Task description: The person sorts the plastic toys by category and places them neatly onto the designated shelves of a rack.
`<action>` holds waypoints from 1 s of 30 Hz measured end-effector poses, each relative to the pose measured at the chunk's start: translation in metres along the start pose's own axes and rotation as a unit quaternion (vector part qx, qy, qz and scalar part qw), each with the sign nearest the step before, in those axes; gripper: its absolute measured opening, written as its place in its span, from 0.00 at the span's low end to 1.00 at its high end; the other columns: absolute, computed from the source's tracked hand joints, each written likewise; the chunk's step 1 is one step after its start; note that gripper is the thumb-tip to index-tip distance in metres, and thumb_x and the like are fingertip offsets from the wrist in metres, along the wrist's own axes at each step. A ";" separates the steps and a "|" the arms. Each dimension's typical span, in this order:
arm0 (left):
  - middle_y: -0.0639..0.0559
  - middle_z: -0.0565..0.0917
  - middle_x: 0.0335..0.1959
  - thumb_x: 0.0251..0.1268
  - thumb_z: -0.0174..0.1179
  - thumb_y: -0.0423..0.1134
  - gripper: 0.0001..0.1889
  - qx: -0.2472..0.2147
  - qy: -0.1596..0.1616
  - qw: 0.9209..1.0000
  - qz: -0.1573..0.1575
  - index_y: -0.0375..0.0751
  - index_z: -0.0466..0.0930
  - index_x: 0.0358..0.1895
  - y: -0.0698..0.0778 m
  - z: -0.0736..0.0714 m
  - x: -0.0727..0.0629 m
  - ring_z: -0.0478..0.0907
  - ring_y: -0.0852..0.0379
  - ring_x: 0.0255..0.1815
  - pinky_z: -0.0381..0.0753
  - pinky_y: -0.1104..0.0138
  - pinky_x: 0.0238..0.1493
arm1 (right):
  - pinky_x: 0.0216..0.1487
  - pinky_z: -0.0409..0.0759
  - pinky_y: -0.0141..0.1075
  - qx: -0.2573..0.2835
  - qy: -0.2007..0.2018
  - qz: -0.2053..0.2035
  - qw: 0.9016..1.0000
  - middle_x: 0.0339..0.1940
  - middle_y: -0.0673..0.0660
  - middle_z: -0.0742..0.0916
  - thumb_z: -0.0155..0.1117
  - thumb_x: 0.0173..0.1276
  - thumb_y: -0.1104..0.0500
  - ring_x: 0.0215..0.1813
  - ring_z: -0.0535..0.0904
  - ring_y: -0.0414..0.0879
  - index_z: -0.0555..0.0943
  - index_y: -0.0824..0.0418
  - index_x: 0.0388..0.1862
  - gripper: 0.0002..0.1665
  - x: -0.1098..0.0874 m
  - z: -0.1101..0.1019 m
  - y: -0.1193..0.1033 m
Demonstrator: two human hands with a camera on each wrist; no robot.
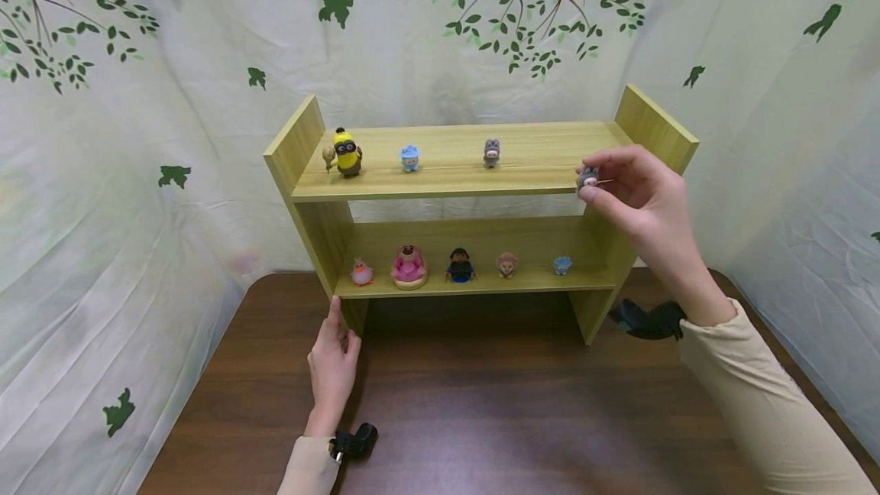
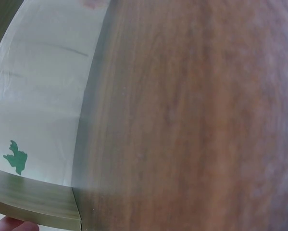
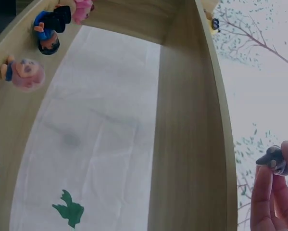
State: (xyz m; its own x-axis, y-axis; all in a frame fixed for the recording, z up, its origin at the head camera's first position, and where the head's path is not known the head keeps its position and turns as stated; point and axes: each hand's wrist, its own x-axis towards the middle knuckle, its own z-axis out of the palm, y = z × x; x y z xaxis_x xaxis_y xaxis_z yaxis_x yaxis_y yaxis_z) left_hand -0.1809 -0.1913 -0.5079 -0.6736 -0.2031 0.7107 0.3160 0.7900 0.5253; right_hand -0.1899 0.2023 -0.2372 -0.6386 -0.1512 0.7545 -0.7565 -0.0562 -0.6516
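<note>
My right hand (image 1: 646,197) pinches a small grey eared figurine (image 1: 587,179) between thumb and fingers, in front of the top shelf's right part. In the right wrist view, the grey figurine (image 3: 273,160) shows between the fingertips. My left hand (image 1: 333,373) has its index finger stretched up, touching the lower left front edge of the wooden shelf unit (image 1: 440,193). Along the top shelf stand a yellow minion figurine (image 1: 347,153), a light-blue figurine (image 1: 409,158) and another grey eared figurine (image 1: 491,153).
The lower shelf bears a pink chick-like figurine (image 1: 361,272), a pink bear figurine (image 1: 409,266), a dark-haired figurine (image 1: 460,266), a pinkish fuzzy figurine (image 1: 507,265) and a small blue figurine (image 1: 562,265). The unit stands on a brown table (image 1: 481,403), before a leaf-printed curtain (image 1: 385,52).
</note>
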 end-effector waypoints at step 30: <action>0.46 0.68 0.27 0.54 0.55 0.20 0.48 0.001 0.005 1.000 -0.002 0.64 0.51 0.75 0.000 0.000 0.000 0.63 0.53 0.24 0.65 0.56 0.24 | 0.41 0.76 0.27 -0.181 0.041 0.047 0.982 0.40 0.55 0.83 0.65 0.60 0.71 0.42 0.78 0.47 0.78 0.68 0.47 0.15 0.035 -0.011 0.009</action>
State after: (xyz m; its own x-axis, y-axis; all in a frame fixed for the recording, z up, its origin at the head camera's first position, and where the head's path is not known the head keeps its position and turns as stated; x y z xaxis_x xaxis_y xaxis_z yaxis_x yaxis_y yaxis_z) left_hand -0.1808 -0.1912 -0.5079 -0.6685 -0.2124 0.7127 0.3111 0.7906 0.5274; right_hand -0.2209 0.2072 -0.2154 -0.7056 -0.0576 0.7063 -0.6851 0.3099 -0.6592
